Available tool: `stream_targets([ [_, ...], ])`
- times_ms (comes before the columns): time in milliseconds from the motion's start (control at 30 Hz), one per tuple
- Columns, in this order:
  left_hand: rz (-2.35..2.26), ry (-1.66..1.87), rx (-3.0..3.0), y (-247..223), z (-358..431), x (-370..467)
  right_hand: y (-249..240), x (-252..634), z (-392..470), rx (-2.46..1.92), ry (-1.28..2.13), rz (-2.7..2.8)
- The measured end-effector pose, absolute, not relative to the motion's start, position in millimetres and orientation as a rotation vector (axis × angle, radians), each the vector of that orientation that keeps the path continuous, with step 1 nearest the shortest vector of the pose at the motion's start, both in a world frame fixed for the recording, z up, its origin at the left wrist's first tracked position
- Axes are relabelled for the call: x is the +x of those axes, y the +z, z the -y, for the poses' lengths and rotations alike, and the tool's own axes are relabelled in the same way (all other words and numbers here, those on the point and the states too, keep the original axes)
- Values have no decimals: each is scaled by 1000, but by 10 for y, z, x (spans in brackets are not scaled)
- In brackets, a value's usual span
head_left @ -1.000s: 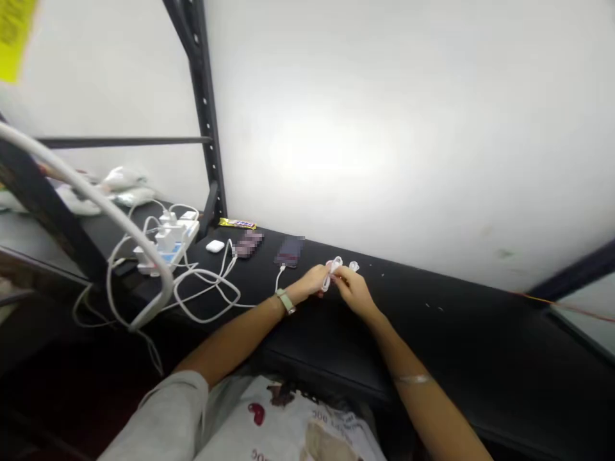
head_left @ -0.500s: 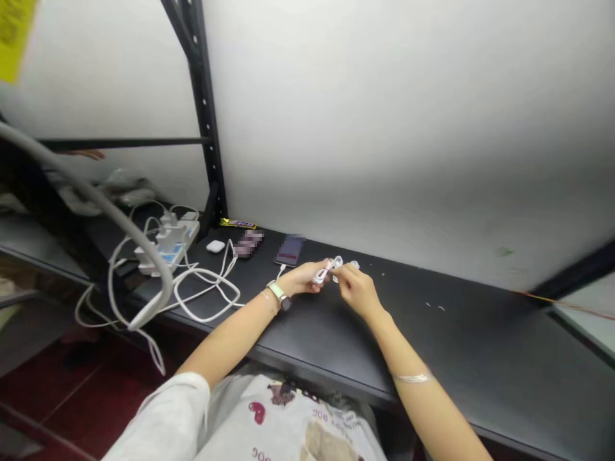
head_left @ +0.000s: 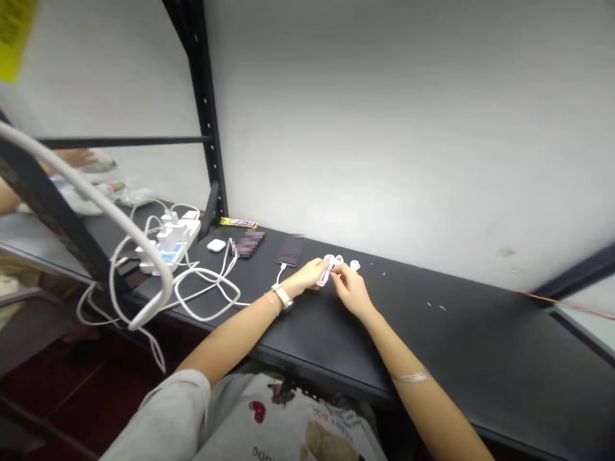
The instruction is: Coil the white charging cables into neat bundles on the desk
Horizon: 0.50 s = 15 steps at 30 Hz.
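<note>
White cable in left hand

We cannot read the yellow label, blurred and cut by the left edge. Pixelation masks the left phone. The left hand hides part of the coiled white cable; we cannot tell whether the right hand pinches it. White specks, perhaps scraps, are too small for us. A co-worker's hand is blurred.
</note>
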<state>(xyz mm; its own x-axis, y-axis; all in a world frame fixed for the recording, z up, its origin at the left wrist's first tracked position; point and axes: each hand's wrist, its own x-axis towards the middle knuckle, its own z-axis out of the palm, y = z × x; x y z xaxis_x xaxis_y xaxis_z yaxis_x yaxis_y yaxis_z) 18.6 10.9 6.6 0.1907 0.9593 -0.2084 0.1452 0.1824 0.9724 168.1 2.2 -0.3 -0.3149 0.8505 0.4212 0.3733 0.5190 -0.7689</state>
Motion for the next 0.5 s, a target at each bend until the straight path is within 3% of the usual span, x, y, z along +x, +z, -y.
stream_targets([
  [333, -1418, 746, 1514, 34, -122, 176, -279, 1665, -171, -1013, 965, 1764],
  [500, -1741, 886, 1699, 158, -137, 3, -390, 1659, -245, -995, 1010, 1724],
])
